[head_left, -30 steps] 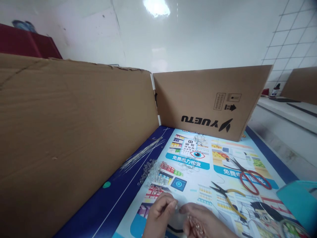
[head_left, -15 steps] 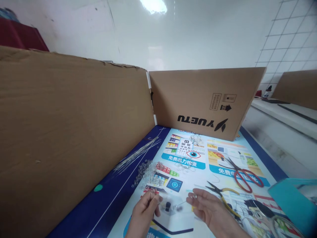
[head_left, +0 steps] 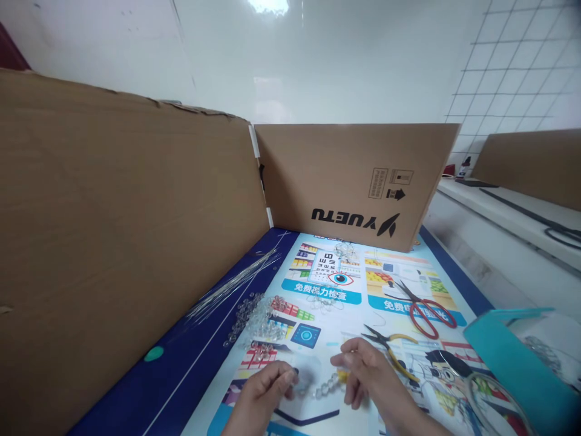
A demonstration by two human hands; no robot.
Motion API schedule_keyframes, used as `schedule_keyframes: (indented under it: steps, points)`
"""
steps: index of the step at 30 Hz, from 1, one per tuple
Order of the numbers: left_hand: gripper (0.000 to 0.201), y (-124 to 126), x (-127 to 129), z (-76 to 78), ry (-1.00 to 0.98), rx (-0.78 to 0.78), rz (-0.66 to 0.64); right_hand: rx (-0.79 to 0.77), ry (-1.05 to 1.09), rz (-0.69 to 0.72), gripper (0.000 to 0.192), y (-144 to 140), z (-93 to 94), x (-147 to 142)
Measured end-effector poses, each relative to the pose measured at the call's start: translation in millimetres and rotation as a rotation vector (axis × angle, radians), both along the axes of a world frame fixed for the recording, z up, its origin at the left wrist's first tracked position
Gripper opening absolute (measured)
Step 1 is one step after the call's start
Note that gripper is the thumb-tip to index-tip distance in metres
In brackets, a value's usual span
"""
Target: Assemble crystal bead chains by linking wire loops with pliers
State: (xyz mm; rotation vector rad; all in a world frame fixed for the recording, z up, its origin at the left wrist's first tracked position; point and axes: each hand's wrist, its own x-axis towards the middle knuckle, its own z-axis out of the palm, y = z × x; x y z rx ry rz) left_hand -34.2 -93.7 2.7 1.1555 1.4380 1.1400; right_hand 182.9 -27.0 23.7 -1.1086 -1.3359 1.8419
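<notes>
Beads, small and clear, strung in a short strand (head_left: pixel 327 386), hang between both hands low over the printed paper mat (head_left: pixel 327 339). The left hand (head_left: pixel 265 390) pinches one end with curled fingers; the right hand (head_left: pixel 363 375) pinches the other between thumb and forefinger. Such a strand looks light, limp and slippery, likely to shed beads if an end slips, so the ends are the places to grip. Left of it lie a heap of loose clear beads (head_left: pixel 256 315) and a bundle of thin wires (head_left: pixel 236 284). Yellow-handled pliers (head_left: pixel 393 348), red-handled scissors (head_left: pixel 424 306) and a teal box (head_left: pixel 503 357) sit to the right, with tall brown cardboard screens (head_left: pixel 345 181) around.
</notes>
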Motion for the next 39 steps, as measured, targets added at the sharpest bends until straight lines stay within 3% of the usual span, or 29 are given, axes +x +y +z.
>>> schedule_keyframes:
  steps: [3, 5, 11, 15, 20, 24, 28, 33, 39]
  points:
    - [0.023, -1.0, 1.0, 6.2, -0.020, 0.098, 0.053, -0.042, 0.121, -0.050, 0.035, 0.8, -2.0, -0.3]
    - [0.021, -1.3, 2.1, 6.6, -0.071, 0.081, 0.078, -0.098, 0.221, -0.127, 0.035, 0.3, -1.6, -1.7]
    - [0.024, 2.8, 10.8, -11.3, -0.264, 0.055, 0.170, -0.271, 0.379, -0.306, 0.038, -0.8, -3.0, -3.9]
    - [0.029, 4.2, 19.8, -16.9, -0.307, 0.064, 0.166, -0.211, 0.371, -0.321, 0.035, 0.8, -12.4, -2.5]
    - [0.036, 1.7, 32.2, -13.8, -0.310, 0.114, 0.267, -0.124, 0.318, -0.310, 0.042, 0.5, -21.2, -1.6]
    - [0.039, 3.9, 37.6, -10.4, -0.426, 0.097, 0.286, -0.006, 0.246, -0.272, 0.038, -1.8, -23.1, -1.0]
    - [0.037, 12.2, 41.7, -0.3, -0.591, 0.065, 0.243, 0.098, 0.169, -0.185, 0.035, -3.3, -20.2, -0.4]
    - [0.028, 25.5, 52.3, 14.3, -0.606, 0.085, 0.104, 0.208, 0.112, -0.124, 0.036, 1.0, -13.7, 4.3]
    - [0.027, 42.9, 58.0, 7.3, -0.479, 0.062, -0.046, 0.360, -0.032, 0.020, 0.038, 10.0, -13.8, 11.6]
